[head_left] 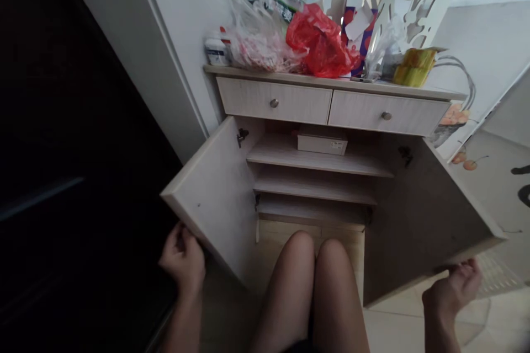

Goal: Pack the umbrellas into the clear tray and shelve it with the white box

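Two doors stand swung wide on the low cabinet (331, 105) in front of your knees; your left hand (182, 258) curls its fingers onto the lower outer edge of the left door (215, 198), and your right hand (453, 287) hooks its fingers under the bottom corner of the right door (418, 220); both hands are half closed on those edges rather than clamped. Inside, three shelves show, bare but for a flat white box (322, 140) on the top shelf (318, 161). On the cabinet top a red plastic bag (321, 41), clear bags (259, 38) and a small white jar (216, 51) crowd close to the front edge; a jolt to the cabinet could, I judge, tip them down onto you; the doors also flank your knees closely, so swinging them inward fast could pinch fingers or strike your legs.
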`<control>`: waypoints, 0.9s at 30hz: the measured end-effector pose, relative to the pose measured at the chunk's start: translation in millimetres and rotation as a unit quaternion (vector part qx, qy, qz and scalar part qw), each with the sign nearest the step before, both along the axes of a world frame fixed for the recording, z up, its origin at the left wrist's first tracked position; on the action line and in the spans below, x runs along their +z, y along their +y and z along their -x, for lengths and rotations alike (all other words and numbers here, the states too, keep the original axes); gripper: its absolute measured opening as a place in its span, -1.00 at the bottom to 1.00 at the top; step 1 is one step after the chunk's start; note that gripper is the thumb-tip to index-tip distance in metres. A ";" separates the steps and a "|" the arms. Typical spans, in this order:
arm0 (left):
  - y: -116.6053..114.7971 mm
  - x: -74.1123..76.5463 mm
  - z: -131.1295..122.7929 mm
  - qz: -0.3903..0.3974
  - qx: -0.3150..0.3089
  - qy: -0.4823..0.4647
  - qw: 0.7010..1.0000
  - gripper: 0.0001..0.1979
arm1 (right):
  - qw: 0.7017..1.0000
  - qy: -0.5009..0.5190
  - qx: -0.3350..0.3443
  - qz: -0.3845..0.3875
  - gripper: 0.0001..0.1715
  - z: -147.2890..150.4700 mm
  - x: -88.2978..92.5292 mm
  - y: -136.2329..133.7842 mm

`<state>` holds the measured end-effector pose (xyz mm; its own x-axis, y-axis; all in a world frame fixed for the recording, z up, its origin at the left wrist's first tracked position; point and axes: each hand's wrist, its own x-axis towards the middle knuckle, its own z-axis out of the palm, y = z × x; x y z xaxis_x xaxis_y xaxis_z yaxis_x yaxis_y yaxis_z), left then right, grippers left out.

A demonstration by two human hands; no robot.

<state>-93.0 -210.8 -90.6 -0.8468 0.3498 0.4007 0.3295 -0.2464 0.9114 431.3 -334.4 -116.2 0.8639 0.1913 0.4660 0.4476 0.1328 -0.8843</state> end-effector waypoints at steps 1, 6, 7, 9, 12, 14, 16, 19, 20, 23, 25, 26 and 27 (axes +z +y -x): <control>-1.1 -3.0 -7.2 -0.001 -0.031 0.017 0.999 -0.52 | 0.999 0.015 -0.025 -0.019 -0.33 6.6 -2.1 1.2; 2.8 -11.5 -42.3 -0.009 -0.163 0.095 0.982 -0.54 | 0.999 0.037 -0.002 -0.036 -0.44 36.6 3.0 20.1; 6.3 -11.3 -50.7 -0.012 -0.184 0.105 0.977 -0.56 | 1.000 0.022 0.010 -0.020 -0.46 42.3 5.3 24.3; 15.7 -9.1 -70.2 -0.021 -0.225 0.125 0.966 -0.57 | 0.999 -0.019 0.041 0.011 -0.49 54.0 10.2 33.7; 33.7 -2.9 -104.5 -0.034 -0.270 0.163 0.948 -0.59 | 0.992 -0.060 0.112 0.027 -0.51 72.0 17.6 54.2; 47.2 1.3 -128.3 -0.036 -0.289 0.186 0.938 -0.61 | 0.985 -0.068 0.157 0.022 -0.53 84.3 22.0 74.2; 61.6 4.3 -150.3 -0.032 -0.309 0.206 0.928 -0.63 | 0.978 -0.071 0.197 0.020 -0.54 97.1 26.0 98.2; 83.3 6.6 -176.6 -0.022 -0.331 0.229 0.915 -0.68 | 0.966 -0.070 0.249 0.016 -0.56 115.7 32.1 136.7; 90.2 7.1 -183.5 -0.019 -0.334 0.236 0.912 -0.70 | 0.962 -0.068 0.262 0.017 -0.55 121.3 34.4 148.9; 109.2 8.9 -199.7 0.000 -0.336 0.260 0.905 -0.78 | 0.957 -0.064 0.279 0.040 -0.53 134.2 41.7 180.4; 120.9 10.6 -207.9 0.020 -0.338 0.277 0.899 -0.82 | 0.955 -0.073 0.278 0.071 -0.51 139.8 46.4 196.6; 126.7 11.6 -211.6 0.028 -0.339 0.284 0.896 -0.84 | 0.954 -0.079 0.274 0.087 -0.51 142.0 48.5 203.5; 132.5 12.5 -215.1 0.034 -0.340 0.290 0.894 -0.86 | 0.954 -0.085 0.269 0.101 -0.51 143.9 50.3 209.9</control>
